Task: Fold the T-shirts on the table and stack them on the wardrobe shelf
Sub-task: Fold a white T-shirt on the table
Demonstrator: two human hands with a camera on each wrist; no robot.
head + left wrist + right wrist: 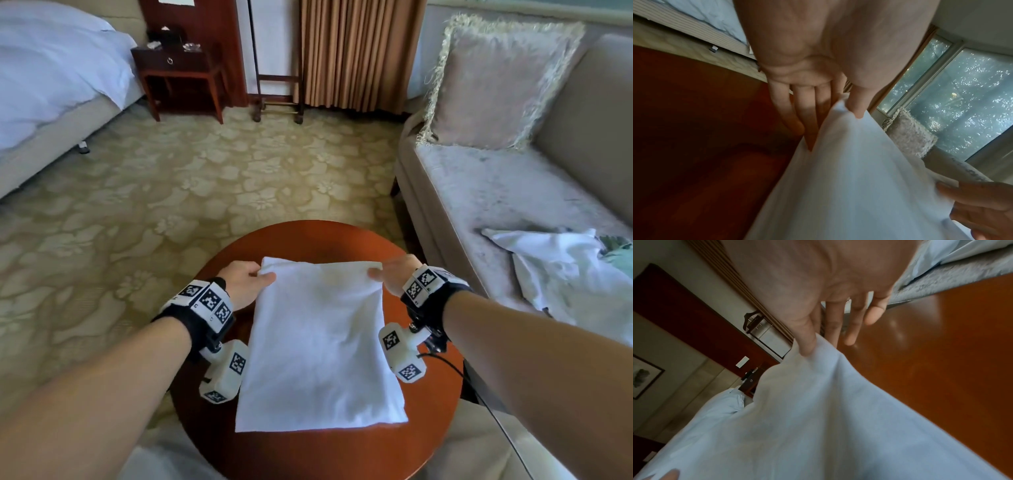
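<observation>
A white T-shirt (318, 346), folded into a long rectangle, lies on the round red-brown table (431, 387). My left hand (251, 279) pinches its far left corner, thumb on top and fingers underneath; the left wrist view shows the thumb pressing the cloth (838, 162) against the fingers (797, 116). My right hand (387, 274) pinches the far right corner the same way, and in the right wrist view its thumb lies on the fabric (818, 410). The far edge is lifted a little off the table. More white T-shirts (561, 270) lie crumpled on the sofa seat at the right.
A grey sofa (496, 192) with a fringed cushion (496, 85) stands close to the table's right. A bed (51, 78) is at the far left, a dark wood nightstand (178, 68) and curtains (359, 51) at the back. Patterned carpet (171, 178) spreads beyond the table.
</observation>
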